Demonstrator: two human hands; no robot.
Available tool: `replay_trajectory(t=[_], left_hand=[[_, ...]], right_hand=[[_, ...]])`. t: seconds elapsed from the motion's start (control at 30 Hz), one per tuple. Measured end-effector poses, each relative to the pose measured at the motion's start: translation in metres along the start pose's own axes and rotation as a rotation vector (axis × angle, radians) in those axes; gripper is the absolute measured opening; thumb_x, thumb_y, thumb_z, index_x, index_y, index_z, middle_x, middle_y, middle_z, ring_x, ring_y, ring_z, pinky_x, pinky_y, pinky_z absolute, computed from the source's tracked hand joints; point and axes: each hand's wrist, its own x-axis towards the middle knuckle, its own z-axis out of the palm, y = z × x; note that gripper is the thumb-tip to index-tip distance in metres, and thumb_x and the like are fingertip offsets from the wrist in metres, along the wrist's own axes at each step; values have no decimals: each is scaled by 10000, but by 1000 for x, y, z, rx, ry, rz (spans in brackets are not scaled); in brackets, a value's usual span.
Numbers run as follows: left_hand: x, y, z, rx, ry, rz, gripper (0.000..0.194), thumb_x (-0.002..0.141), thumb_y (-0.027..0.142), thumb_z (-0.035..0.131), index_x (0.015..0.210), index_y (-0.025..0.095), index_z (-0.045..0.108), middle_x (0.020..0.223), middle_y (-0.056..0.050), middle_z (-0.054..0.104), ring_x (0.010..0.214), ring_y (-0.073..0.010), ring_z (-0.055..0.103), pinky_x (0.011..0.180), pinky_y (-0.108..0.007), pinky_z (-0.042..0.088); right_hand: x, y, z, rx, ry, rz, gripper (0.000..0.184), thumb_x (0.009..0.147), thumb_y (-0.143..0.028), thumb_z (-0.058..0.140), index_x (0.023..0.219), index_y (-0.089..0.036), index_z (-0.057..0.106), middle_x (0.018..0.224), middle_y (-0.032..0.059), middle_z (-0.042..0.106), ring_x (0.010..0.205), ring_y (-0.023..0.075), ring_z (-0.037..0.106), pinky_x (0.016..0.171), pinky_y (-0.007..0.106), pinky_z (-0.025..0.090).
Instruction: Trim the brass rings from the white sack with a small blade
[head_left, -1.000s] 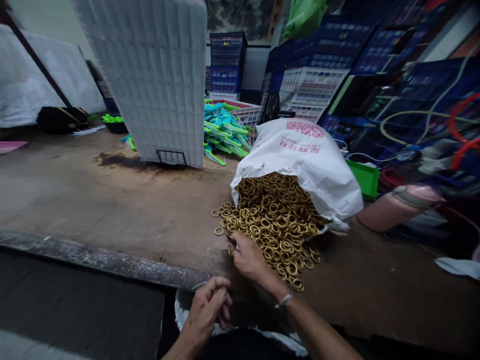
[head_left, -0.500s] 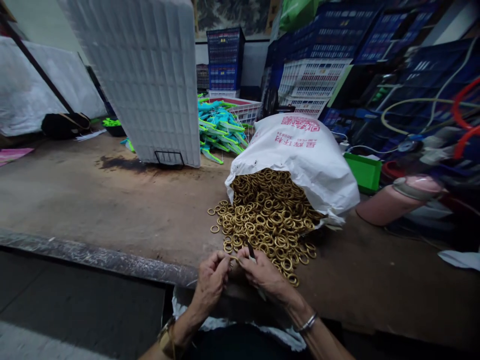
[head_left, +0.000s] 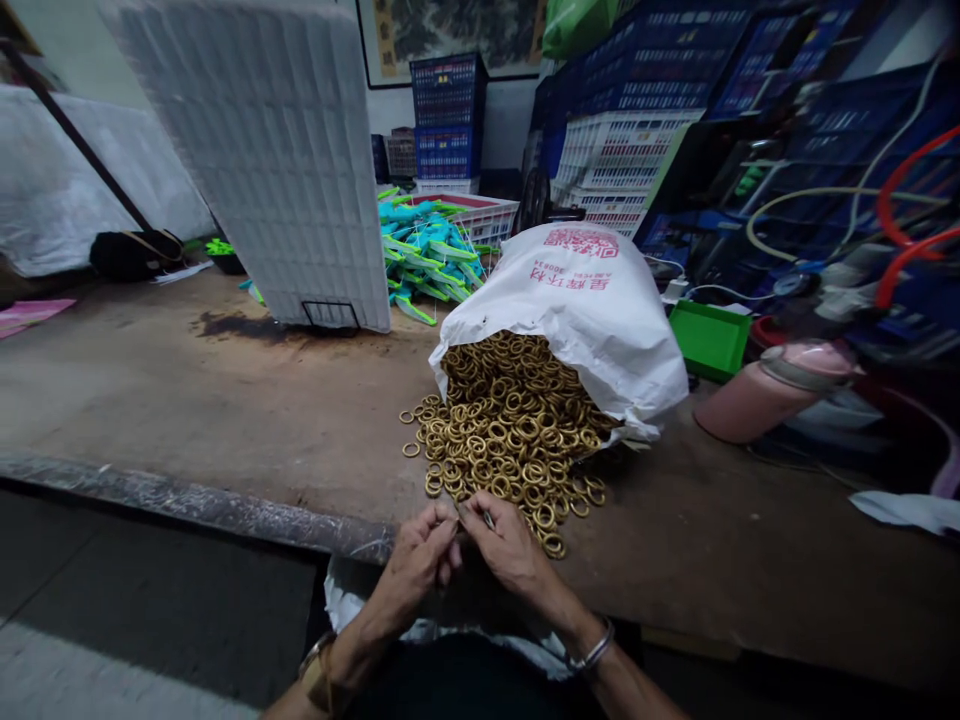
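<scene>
Both hands meet at the table's front edge, just before a heap of gold-coloured rings [head_left: 517, 440]. My left hand [head_left: 421, 555] is closed in a pinch; between its fingertips and the other hand's is a ring, mostly hidden now. My right hand [head_left: 506, 550] is closed too, with a slim knife-like tool [head_left: 489, 520] in its grip, of which only a small bit shows. The rings spill from the mouth of a white woven sack [head_left: 585, 300] with red print, lying on its side behind the heap.
On the brown table [head_left: 225, 400] stands a tall white ribbed panel [head_left: 277, 180]. Behind it lie blue-and-green plastic pieces [head_left: 431, 250]. A green tray [head_left: 709, 340] and a pink bottle [head_left: 765, 395] stand at right. Stacked crates [head_left: 622, 150] fill the back. White material [head_left: 345, 600] hangs below the edge.
The view has shifted slightly, so the sack and heap sit further left. My hands have drawn closer together; the ring and the tool's dark tip, seen before, are now mostly covered by fingers.
</scene>
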Motion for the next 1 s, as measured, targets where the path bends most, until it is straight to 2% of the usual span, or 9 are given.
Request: replay_trajectory(t=[0.13,0.27,0.43,0.47,0.6,0.73,0.87,1.0], left_hand=[[-7,-5,3,-234,-36,-34,275,744,433,538,765,175,448,613,25,560,373,-37,406,348,-147,313],[-14,-8,4,-269,-23,-6,267,753,417,543,754,167,450,653,10,571,415,-42,445,372,-149,362],[-20,-4,2,-214,36,18,315,711,455,575,727,167,448,623,28,542,417,-41,432,388,-160,377],[-21,-3,1,-200,40,15,324,704,465,576,721,169,445,594,38,529,409,-40,426,388,-159,373],[-18,-6,0,-124,47,-8,334,707,487,554,710,179,422,488,71,467,375,-41,407,385,-156,348],[-16,-9,0,-58,61,27,321,725,475,535,688,182,411,473,73,450,367,-43,388,372,-156,329],[-30,-4,-2,-73,-24,54,286,761,436,516,683,170,443,537,50,469,411,-51,410,396,-169,366],[-48,1,-7,-177,-172,7,235,765,379,543,715,161,472,656,1,550,450,-65,467,425,-200,422]], right_hand=[[-1,-3,-2,36,-58,13,243,787,-310,409,595,-172,466,544,-49,442,545,84,400,513,196,297],[0,-2,1,45,-69,13,251,801,-289,361,591,-182,448,532,-43,450,536,93,421,522,200,309],[-8,6,7,-272,2,-70,157,782,-208,355,713,-194,495,635,-6,538,584,116,463,551,215,293],[-11,7,8,-334,-12,-89,141,751,-163,367,748,-198,504,662,0,558,602,121,478,561,216,289],[-19,5,11,-526,-81,-126,278,617,-57,373,808,-201,514,717,18,603,656,140,519,578,227,270],[-19,0,12,-602,-149,-119,284,621,-55,366,821,-192,516,704,24,613,625,142,523,554,234,250],[-15,1,15,-682,-151,-21,245,684,-76,379,857,-185,513,707,32,618,618,141,532,536,234,233],[-12,5,20,-761,-83,44,317,647,-21,396,905,-174,500,747,46,626,675,153,557,567,233,253]])
